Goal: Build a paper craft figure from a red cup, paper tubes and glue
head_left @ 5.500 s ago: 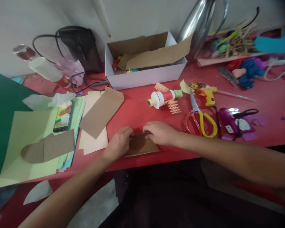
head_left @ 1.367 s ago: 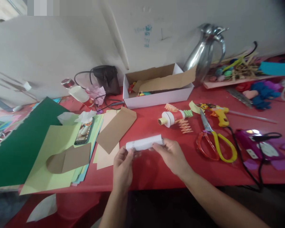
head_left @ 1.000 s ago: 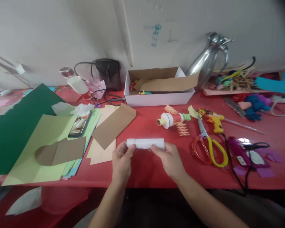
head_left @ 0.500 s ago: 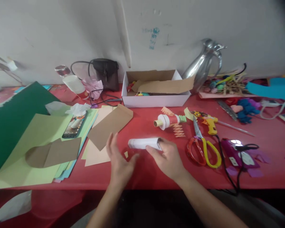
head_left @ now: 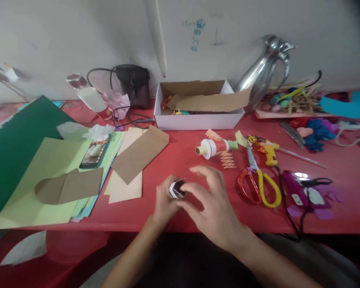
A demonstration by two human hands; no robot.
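My left hand (head_left: 163,200) is wrapped round a small white tube (head_left: 174,189) that looks like folded paper, its open dark end turned up toward me. Close beside that end is my right hand (head_left: 211,196), its thumb and fingers apart; the fingertips come up to the rim, and I cannot tell whether they touch it. Behind my hands lies a paper figure (head_left: 214,148) with a red-and-white body, a yellow tube and zigzag-folded orange and green strips. Scissors (head_left: 255,180) with one red and one yellow handle lie to the right of my right hand.
On the left are a brown card piece (head_left: 141,154), coloured sheets (head_left: 24,192), a phone (head_left: 95,153) and a green board (head_left: 21,148). A white box (head_left: 198,122) stands behind. A yellow glue gun (head_left: 270,154), its black cord and a purple device (head_left: 306,192) lie right.
The white tube has passed from my right hand to my left, and its open end has turned toward me. My left hand has closed round it; my right hand has let go.
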